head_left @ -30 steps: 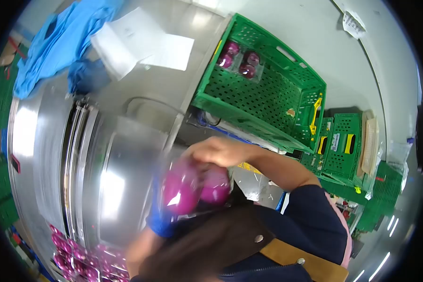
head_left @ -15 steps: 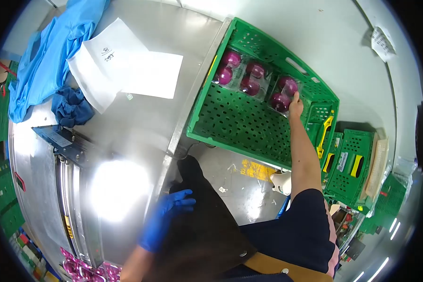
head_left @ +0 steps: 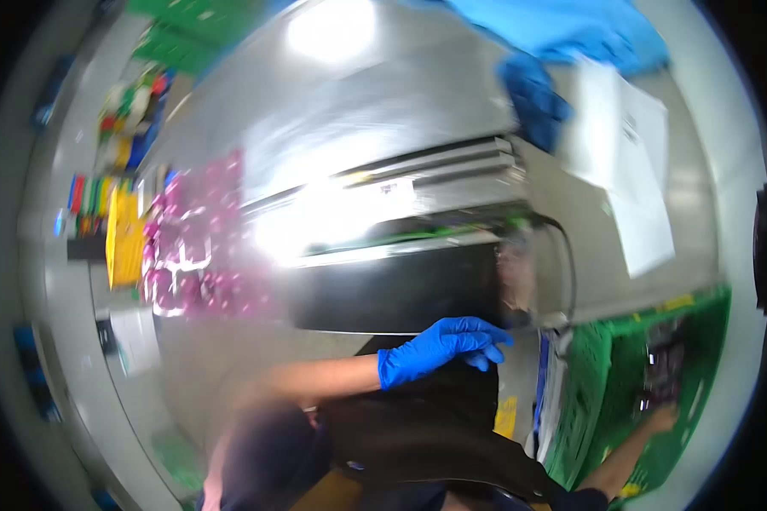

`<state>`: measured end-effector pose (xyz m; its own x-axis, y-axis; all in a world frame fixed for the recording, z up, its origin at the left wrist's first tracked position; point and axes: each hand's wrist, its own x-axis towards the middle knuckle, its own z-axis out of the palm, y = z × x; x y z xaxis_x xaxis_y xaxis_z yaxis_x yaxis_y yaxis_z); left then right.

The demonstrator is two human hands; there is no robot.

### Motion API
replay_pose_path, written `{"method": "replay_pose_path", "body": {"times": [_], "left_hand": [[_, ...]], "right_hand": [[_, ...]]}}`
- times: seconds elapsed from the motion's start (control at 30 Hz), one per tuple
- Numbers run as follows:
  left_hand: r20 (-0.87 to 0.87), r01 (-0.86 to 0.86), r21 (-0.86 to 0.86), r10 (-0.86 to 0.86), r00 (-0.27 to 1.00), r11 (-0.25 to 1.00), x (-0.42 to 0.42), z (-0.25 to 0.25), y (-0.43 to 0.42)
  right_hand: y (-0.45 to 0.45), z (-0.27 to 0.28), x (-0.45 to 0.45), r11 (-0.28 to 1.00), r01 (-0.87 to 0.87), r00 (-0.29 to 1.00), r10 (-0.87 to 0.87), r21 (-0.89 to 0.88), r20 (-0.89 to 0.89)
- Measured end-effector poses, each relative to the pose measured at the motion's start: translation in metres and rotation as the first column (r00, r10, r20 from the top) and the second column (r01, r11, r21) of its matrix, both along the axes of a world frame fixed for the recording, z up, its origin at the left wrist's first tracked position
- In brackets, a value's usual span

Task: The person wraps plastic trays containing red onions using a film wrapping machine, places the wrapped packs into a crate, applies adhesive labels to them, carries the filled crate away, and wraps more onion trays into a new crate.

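My left hand (head_left: 443,347), in a blue glove, hovers in front of my dark apron (head_left: 418,417), near the front edge of a black flat panel (head_left: 392,294). Its fingers are stretched out and hold nothing. My bare right hand (head_left: 663,417) reaches into a green crate (head_left: 601,375) at the lower right. Beside its fingertips are clear packs of red onions (head_left: 663,362), dark and smeared here. Blur hides whether the fingers grip a pack.
Many purple packs (head_left: 196,238) are heaped at the table's left end. White paper sheets (head_left: 631,162) and blue cloth (head_left: 562,34) lie on the steel table (head_left: 418,77). A black cable (head_left: 571,264) runs by the panel. A yellow crate (head_left: 125,238) stands far left.
My view has swung left toward the steel table, so the crate now sits lower right. My left hand is over the apron by the panel; my right hand is still in the crate.
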<state>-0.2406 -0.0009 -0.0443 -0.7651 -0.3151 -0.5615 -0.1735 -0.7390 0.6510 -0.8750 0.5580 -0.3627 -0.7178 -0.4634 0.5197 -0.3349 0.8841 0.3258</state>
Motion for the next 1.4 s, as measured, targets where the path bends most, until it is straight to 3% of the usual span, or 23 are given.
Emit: {"method": "replay_pose_path", "body": {"times": [0.07, 0.13, 0.17, 0.2, 0.27, 0.3, 0.37, 0.4, 0.47, 0.57, 0.6, 0.77, 0.9, 0.93, 0.97, 1.0, 1.1, 1.13, 1.2, 1.27, 1.3, 1.33, 1.4], "left_hand": [[-0.012, -0.161, -0.140, 0.161, 0.987, 0.977, 0.033, 0.044, -0.023], [0.007, -0.296, -0.248, 0.307, 0.952, 0.922, 0.099, 0.088, -0.050], [-0.035, -0.444, -0.439, 0.479, 0.877, 0.781, 0.139, 0.092, -0.061], [-0.058, -0.397, -0.794, 0.592, 0.803, 0.460, 0.192, 0.085, -0.074], [-0.056, -0.541, -0.835, 0.961, 0.272, 0.104, 0.282, 0.096, -0.090], [-0.195, -0.546, -0.835, 0.964, 0.181, -0.067, 0.359, 0.068, -0.094], [-0.038, -0.665, -0.739, 0.992, -0.117, -0.107, 0.504, 0.015, -0.093], [-0.006, -0.673, -0.733, 0.990, -0.144, -0.103, 0.552, -0.011, -0.094], [0.059, -0.691, -0.718, 0.982, -0.182, -0.085, 0.622, -0.052, -0.104], [0.026, -0.798, -0.602, 0.999, -0.035, -0.013, 0.669, -0.096, -0.136], [0.174, -0.711, -0.699, 0.983, -0.054, 0.085, 0.665, -0.093, -0.150], [0.067, -0.637, -0.769, 0.982, -0.179, -0.064, 0.661, -0.114, -0.163], [0.119, -0.694, -0.718, 0.973, -0.198, -0.054, 0.665, -0.113, -0.170], [0.027, -0.502, -0.858, 0.968, -0.248, -0.105, 0.677, -0.147, -0.171], [0.006, -0.568, -0.811, 0.968, -0.251, -0.142, 0.669, -0.137, -0.171], [-0.015, -0.629, -0.757, 0.966, -0.258, -0.180, 0.661, -0.126, -0.170], [-0.094, -0.646, -0.724, 0.962, -0.255, -0.242, 0.645, -0.108, -0.161], [-0.262, -0.776, -0.563, 0.952, -0.157, -0.283, 0.655, -0.107, -0.149], [-0.348, -0.598, -0.741, 0.936, -0.046, -0.305, 0.640, -0.099, -0.136], [-0.228, -0.391, -0.889, 0.971, -0.072, -0.238, 0.601, -0.053, -0.124], [-0.181, -0.583, -0.784, 0.977, -0.113, -0.213, 0.582, -0.024, -0.123], [-0.182, -0.417, -0.892, 0.983, -0.016, -0.172, 0.558, -0.009, -0.125], [-0.041, -0.587, -0.809, 0.991, 0.126, 0.041, 0.498, 0.053, -0.140]], "right_hand": [[-0.096, 0.041, 0.028, 0.870, 0.120, 0.987, -0.054, -0.477, 0.150], [-0.279, 0.173, 0.163, 0.455, 0.281, 0.846, 0.298, -0.845, 0.441], [-0.370, 0.239, 0.231, 0.189, 0.432, 0.776, 0.421, -0.882, 0.470], [-0.408, 0.253, 0.251, 0.205, 0.321, 0.747, 0.546, -0.925, 0.380], [-0.488, 0.288, 0.309, 0.201, 0.144, 0.614, 0.750, -0.969, 0.247], [-0.526, 0.304, 0.344, 0.195, 0.048, 0.523, 0.830, -0.980, 0.191], [-0.589, 0.323, 0.407, 0.195, -0.041, 0.208, 0.961, -0.980, 0.182], [-0.621, 0.329, 0.444, 0.146, -0.047, 0.042, 0.989, -0.988, 0.144], [-0.676, 0.389, 0.572, 0.263, -0.152, -0.279, 0.913, -0.953, 0.297], [-0.745, 0.429, 0.731, 0.231, -0.318, -0.714, 0.580, -0.919, 0.393], [-0.770, 0.425, 0.776, 0.112, -0.426, -0.775, 0.467, -0.898, 0.426], [-0.866, 0.350, 0.992, -0.196, -0.481, -0.846, 0.361, -0.855, 0.393], [-0.902, 0.293, 1.113, -0.083, -0.570, -0.708, 0.554, -0.817, 0.438], [-0.905, 0.287, 1.130, -0.007, -0.661, -0.633, 0.542, -0.750, 0.553], [-0.907, 0.284, 1.143, 0.065, -0.740, -0.549, 0.517, -0.670, 0.657], [-0.911, 0.280, 1.148, 0.032, -0.830, -0.487, 0.447, -0.557, 0.751], [-0.913, 0.277, 1.139, 0.103, -0.667, -0.651, 0.400, -0.738, 0.645], [-0.912, 0.284, 1.134, 0.038, -0.676, -0.657, 0.420, -0.736, 0.626], [-0.903, 0.312, 1.107, -0.067, -0.698, -0.659, 0.448, -0.713, 0.604], [-0.883, 0.352, 1.051, -0.109, -0.681, -0.681, 0.459, -0.724, 0.571], [-0.874, 0.371, 1.020, -0.121, -0.652, -0.703, 0.468, -0.749, 0.536], [-0.860, 0.401, 0.980, -0.105, -0.683, -0.681, 0.449, -0.723, 0.578], [-0.839, 0.435, 0.895, -0.079, -0.734, -0.625, 0.468, -0.675, 0.625]]}}
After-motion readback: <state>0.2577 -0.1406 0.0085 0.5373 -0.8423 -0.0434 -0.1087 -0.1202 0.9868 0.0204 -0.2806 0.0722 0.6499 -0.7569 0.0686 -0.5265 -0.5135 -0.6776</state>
